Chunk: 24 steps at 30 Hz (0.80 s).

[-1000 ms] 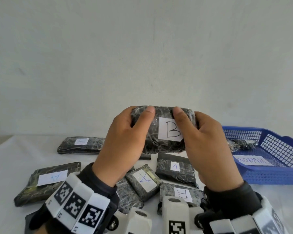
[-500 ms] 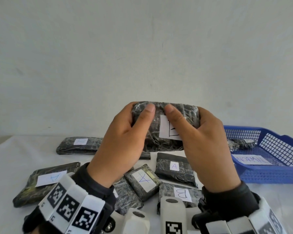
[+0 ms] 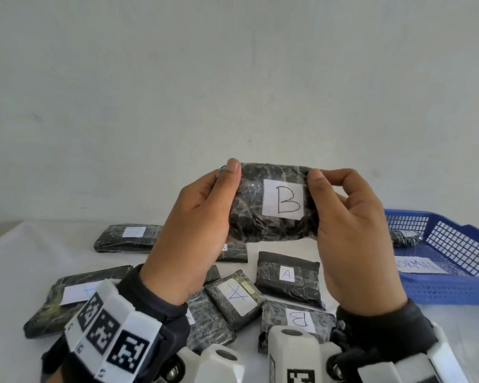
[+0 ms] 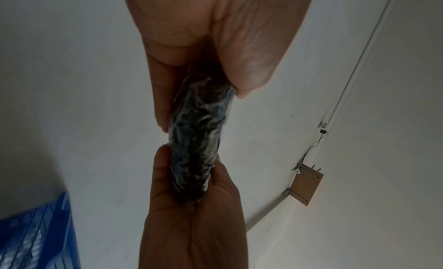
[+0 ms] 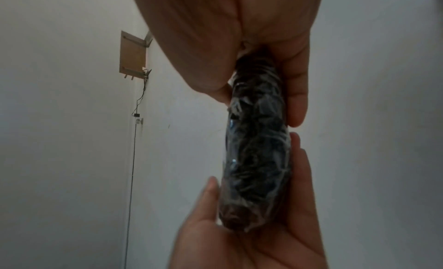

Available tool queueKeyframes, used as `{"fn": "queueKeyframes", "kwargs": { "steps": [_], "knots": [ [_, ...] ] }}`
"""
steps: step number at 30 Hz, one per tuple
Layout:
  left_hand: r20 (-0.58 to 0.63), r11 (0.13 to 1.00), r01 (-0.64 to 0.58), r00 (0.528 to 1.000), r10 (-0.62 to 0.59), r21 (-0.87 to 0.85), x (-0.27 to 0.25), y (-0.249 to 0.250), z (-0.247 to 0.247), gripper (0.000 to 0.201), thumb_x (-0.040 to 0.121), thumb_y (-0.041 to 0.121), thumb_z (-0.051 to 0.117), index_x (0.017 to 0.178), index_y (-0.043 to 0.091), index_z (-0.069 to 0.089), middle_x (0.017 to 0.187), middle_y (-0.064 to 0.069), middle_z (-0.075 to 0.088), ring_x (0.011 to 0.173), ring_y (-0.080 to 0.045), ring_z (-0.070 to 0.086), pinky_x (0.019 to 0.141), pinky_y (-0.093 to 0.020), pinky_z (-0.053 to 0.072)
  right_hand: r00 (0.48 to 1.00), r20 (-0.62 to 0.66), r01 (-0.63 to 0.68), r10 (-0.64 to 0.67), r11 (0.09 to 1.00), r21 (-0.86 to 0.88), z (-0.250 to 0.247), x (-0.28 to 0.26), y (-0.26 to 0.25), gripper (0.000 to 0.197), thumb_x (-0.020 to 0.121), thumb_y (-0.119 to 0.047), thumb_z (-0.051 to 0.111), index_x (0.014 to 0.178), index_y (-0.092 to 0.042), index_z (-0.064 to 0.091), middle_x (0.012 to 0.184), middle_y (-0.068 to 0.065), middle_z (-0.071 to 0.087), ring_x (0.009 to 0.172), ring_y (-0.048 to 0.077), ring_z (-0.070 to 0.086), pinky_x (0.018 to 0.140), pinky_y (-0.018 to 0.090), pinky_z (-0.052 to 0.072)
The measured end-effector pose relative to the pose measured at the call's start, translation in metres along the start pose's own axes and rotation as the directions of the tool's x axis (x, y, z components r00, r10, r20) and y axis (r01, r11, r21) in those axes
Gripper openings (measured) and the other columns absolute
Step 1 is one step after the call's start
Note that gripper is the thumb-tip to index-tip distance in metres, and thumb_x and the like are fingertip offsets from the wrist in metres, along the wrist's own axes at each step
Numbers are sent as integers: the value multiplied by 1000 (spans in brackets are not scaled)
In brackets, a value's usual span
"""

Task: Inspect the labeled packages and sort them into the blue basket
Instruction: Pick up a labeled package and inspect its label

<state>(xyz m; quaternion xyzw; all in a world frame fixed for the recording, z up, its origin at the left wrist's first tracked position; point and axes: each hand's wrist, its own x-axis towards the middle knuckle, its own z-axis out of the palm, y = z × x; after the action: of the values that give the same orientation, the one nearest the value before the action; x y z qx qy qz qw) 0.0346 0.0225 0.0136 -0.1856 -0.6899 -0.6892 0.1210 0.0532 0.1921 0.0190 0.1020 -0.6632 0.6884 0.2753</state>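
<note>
A black shrink-wrapped package (image 3: 271,205) with a white label reading B is held up in front of the wall, above the table. My left hand (image 3: 202,217) grips its left end, thumb on the front face. My right hand (image 3: 346,217) grips its right end, thumb beside the label. The wrist views show the package edge-on (image 4: 196,140) (image 5: 256,150), pinched between thumbs and fingers of both hands. The blue basket (image 3: 454,288) sits on the table at the right, with a NORMAL label and one wrapped package (image 3: 405,239) inside.
Several more wrapped packages lie on the white table below my hands: one marked A (image 3: 288,277), another A (image 3: 235,297), a B (image 3: 296,319), and longer ones at the left (image 3: 67,297) (image 3: 127,237). A plain wall stands behind.
My right thumb has slid off the label to the package's right end, so the whole B shows. The package has tipped its front face toward me and sits slightly lower.
</note>
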Motion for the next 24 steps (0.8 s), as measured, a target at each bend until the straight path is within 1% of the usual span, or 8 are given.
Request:
{"fn": "queueKeyframes", "kwargs": {
  "steps": [4, 7, 10, 14, 16, 19, 22, 24],
  "knots": [
    [51, 1000, 8, 999, -10, 29, -3, 5, 1, 76, 94, 73, 42, 121, 3, 56, 103, -32, 64, 94, -52, 62, 93, -74, 49, 1000, -2, -5, 5, 999, -50, 0, 3, 4, 23, 104, -38, 59, 97, -19, 70, 87, 27, 67, 69, 33, 52, 66, 50, 49],
    [6, 1000, 22, 1000, -22, 13, -4, 6, 2, 77, 93, 73, 44, 121, 2, 55, 95, -22, 65, 86, -39, 59, 92, -72, 52, 994, -72, 71, -76, 995, -71, -2, 5, 5, 22, 102, -33, 63, 98, -17, 78, 87, 11, 77, 84, 34, 72, 78, 50, 60],
    [39, 998, 49, 998, -51, 41, -6, 8, 4, 78, 93, 79, 43, 114, 6, 58, 101, -1, 56, 91, -37, 61, 96, -63, 52, 994, -63, 82, -85, 995, -49, -2, 5, 5, 27, 101, -34, 64, 100, -14, 81, 90, 16, 78, 93, 44, 71, 84, 60, 60],
    [34, 999, 12, 999, -14, 46, -9, 9, 5, 74, 91, 73, 54, 118, 4, 57, 102, -31, 64, 90, -48, 64, 94, -74, 49, 988, -28, 150, -154, 984, -95, -1, 2, 1, 16, 100, -29, 67, 91, -23, 79, 88, 5, 80, 89, 31, 76, 80, 47, 63],
    [25, 999, -4, 1000, 3, 33, -9, 10, 4, 75, 89, 70, 56, 118, 0, 56, 104, -35, 62, 96, -57, 61, 92, -76, 48, 986, -41, 156, -161, 982, -103, 0, 1, 1, 17, 100, -27, 68, 88, -24, 79, 87, 4, 80, 81, 24, 75, 76, 44, 62],
    [49, 994, -51, 998, 47, 98, -11, 14, 2, 78, 89, 73, 48, 112, -1, 55, 94, -28, 64, 88, -50, 61, 92, -71, 49, 985, -7, 172, -174, 979, -109, 1, -1, -2, 22, 99, -31, 68, 92, -14, 79, 85, 10, 78, 78, 29, 72, 69, 43, 60],
    [70, 980, -62, 996, 50, 190, -13, 16, 3, 72, 82, 82, 47, 103, 14, 60, 86, -20, 61, 84, -44, 61, 90, -66, 51, 978, -32, 200, -208, 967, -157, -1, -1, -3, 19, 97, -32, 72, 92, -16, 79, 81, 5, 78, 79, 32, 72, 65, 40, 61],
    [39, 982, -92, 995, 86, 162, -12, 13, 5, 50, 86, 76, 56, 102, 30, 69, 99, -22, 70, 95, -46, 66, 88, -64, 56, 979, -38, 191, -200, 966, -176, -1, -2, -4, 19, 97, -35, 71, 92, -18, 79, 81, 3, 78, 80, 31, 73, 68, 46, 62]
  ]
}}
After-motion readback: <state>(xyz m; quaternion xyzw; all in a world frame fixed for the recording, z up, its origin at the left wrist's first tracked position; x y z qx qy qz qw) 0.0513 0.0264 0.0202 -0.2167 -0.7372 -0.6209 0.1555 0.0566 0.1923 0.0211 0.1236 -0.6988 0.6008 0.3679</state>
